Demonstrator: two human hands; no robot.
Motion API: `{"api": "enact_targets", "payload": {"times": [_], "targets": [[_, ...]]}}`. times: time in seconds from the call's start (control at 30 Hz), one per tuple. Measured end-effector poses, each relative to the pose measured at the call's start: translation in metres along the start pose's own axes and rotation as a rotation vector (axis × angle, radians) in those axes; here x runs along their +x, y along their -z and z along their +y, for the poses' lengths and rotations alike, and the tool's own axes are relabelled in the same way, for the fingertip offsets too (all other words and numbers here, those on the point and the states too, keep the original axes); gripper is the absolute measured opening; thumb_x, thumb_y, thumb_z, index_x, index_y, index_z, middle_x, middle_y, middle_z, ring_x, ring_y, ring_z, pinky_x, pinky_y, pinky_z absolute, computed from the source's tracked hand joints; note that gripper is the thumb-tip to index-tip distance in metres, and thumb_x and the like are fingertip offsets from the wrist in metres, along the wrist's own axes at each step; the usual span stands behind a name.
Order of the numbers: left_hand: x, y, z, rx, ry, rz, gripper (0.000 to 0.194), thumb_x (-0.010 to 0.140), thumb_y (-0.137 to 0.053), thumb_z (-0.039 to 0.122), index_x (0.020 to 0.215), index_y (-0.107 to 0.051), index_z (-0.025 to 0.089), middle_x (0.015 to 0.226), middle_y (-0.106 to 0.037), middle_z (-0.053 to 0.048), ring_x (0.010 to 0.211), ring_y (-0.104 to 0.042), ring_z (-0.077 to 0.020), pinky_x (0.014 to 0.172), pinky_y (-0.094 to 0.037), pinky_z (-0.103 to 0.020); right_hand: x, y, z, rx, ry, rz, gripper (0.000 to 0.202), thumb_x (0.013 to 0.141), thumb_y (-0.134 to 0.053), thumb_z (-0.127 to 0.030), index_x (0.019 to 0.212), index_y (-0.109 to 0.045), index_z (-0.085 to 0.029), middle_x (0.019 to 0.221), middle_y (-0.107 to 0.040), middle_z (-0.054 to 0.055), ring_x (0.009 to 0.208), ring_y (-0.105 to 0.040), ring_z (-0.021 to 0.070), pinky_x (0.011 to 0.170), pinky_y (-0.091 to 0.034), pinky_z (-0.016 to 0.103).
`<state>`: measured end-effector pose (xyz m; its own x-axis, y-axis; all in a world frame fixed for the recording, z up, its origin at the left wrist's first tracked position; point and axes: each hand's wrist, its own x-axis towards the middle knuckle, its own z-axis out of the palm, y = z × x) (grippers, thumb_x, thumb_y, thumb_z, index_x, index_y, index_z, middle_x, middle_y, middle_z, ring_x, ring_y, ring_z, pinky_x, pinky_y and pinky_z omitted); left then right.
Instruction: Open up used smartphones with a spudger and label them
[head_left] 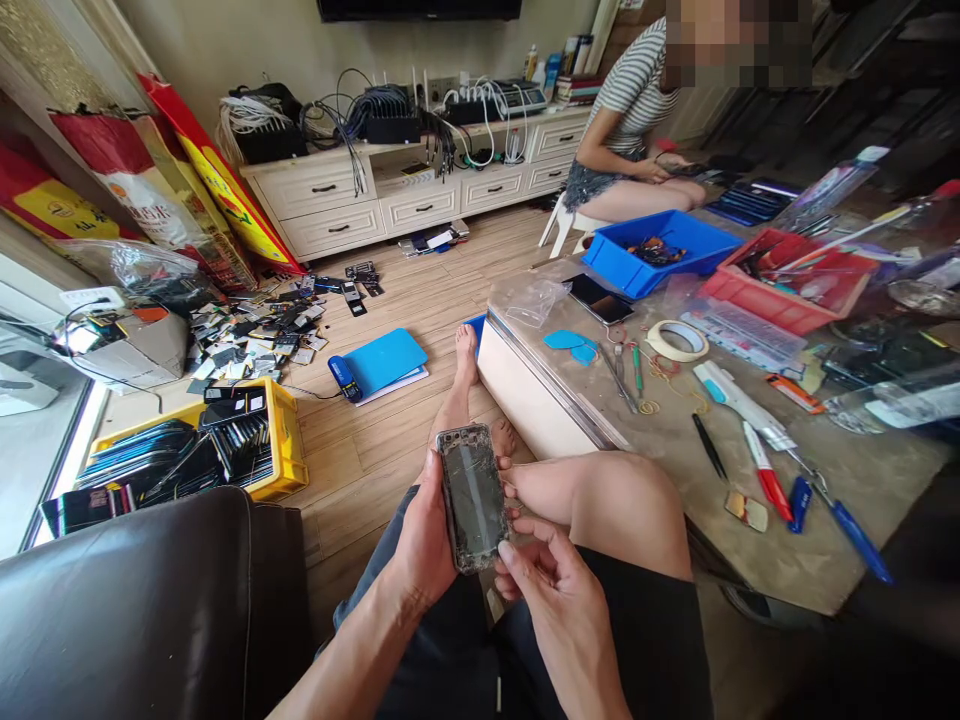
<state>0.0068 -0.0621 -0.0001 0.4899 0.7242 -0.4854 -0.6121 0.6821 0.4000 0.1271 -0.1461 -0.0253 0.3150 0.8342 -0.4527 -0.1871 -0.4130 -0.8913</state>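
Observation:
A worn smartphone [474, 500] with a dark, scratched and damaged face is held upright above my lap. My left hand [427, 530] is closed around its left side, with fingertips showing at the right edge. At the phone's lower right corner is my right hand [559, 590], its thumb and curled fingers pinching at the edge. Whether a small piece sits between those fingertips is hidden. On the table to the right lie black tweezers [709, 447], a red and white marker [766, 475] and a roll of tape [676, 341].
The table [795, 560] also bears a blue bin [637, 270] and a red bin [787, 300]. A person in a striped shirt [634, 75] sits beyond it. Floor left: a yellow crate [292, 440] of phones, scattered parts [259, 330], a blue folder [386, 360]. A dark leather seat [135, 600] stands near left.

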Motion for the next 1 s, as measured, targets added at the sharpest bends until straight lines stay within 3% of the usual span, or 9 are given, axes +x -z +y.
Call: {"api": "enact_targets", "payload": {"times": [0.2,0.33,0.53,0.63,0.77,0.9,1.0], "targets": [[0.000,0.001,-0.004,0.066,-0.052,0.003,0.076,0.082,-0.060,0.078,0.115,-0.071,0.010,0.096,-0.077,-0.016,0.076,-0.075,-0.0250,0.067,-0.060,-0.033,0.000,0.000,-0.002,-0.071,0.008,0.028,0.054,0.071,-0.080,-0.062,0.101,-0.070,-0.019,0.062,-0.070,0.001,0.055,-0.068,0.0209,0.055,-0.060,0.030],[-0.001,0.002,-0.007,0.147,-0.129,0.011,0.052,0.081,-0.078,0.052,0.113,-0.069,0.012,0.095,-0.077,-0.014,0.077,-0.075,-0.0243,0.069,-0.060,-0.032,0.001,0.001,0.002,-0.145,0.008,0.006,0.047,0.077,-0.075,-0.058,0.104,-0.069,-0.020,0.064,-0.070,0.001,0.057,-0.069,0.0213,0.058,-0.060,0.031],[-0.003,0.000,-0.006,0.166,-0.133,0.073,0.047,0.083,-0.077,0.046,0.113,-0.066,0.012,0.085,-0.077,-0.012,0.073,-0.075,-0.0242,0.069,-0.061,-0.034,0.004,0.009,0.007,-0.289,0.068,0.041,0.043,0.075,-0.074,-0.060,0.096,-0.070,-0.023,0.055,-0.061,-0.003,0.051,-0.063,0.0207,0.054,-0.056,0.031],[-0.004,0.000,-0.005,0.153,-0.086,0.050,0.045,0.085,-0.074,0.045,0.115,-0.065,0.013,0.079,-0.076,-0.009,0.068,-0.074,-0.0234,0.068,-0.060,-0.035,0.007,0.019,-0.005,-0.286,0.114,0.048,0.045,0.080,-0.071,-0.066,0.091,-0.070,-0.022,0.061,-0.065,0.001,0.054,-0.064,0.0207,0.054,-0.054,0.030],[-0.006,0.003,-0.010,0.186,-0.013,-0.065,0.042,0.094,-0.062,0.046,0.119,-0.065,0.013,0.077,-0.075,-0.010,0.064,-0.073,-0.0228,0.065,-0.059,-0.034,0.018,0.029,-0.035,-0.218,0.235,0.098,0.048,0.082,-0.069,-0.069,0.085,-0.071,-0.020,0.074,-0.072,0.006,0.069,-0.068,0.0235,0.064,-0.057,0.031],[-0.010,0.000,-0.021,0.250,0.084,-0.153,0.042,0.098,-0.056,0.047,0.120,-0.066,0.013,0.077,-0.075,-0.011,0.063,-0.073,-0.0237,0.064,-0.058,-0.034,0.033,0.030,-0.057,-0.134,0.220,-0.094,0.050,0.082,-0.071,-0.067,0.095,-0.074,-0.019,0.062,-0.064,0.001,0.057,-0.064,0.0208,0.053,-0.053,0.030],[-0.011,-0.003,-0.024,0.285,0.128,-0.202,0.045,0.101,-0.049,0.047,0.121,-0.066,0.011,0.079,-0.075,-0.014,0.067,-0.074,-0.0254,0.066,-0.058,-0.035,0.042,0.031,-0.060,-0.169,0.156,-0.213,0.048,0.083,-0.071,-0.066,0.090,-0.074,-0.019,0.051,-0.052,-0.005,0.043,-0.052,0.0147,0.044,-0.044,0.025]]}}
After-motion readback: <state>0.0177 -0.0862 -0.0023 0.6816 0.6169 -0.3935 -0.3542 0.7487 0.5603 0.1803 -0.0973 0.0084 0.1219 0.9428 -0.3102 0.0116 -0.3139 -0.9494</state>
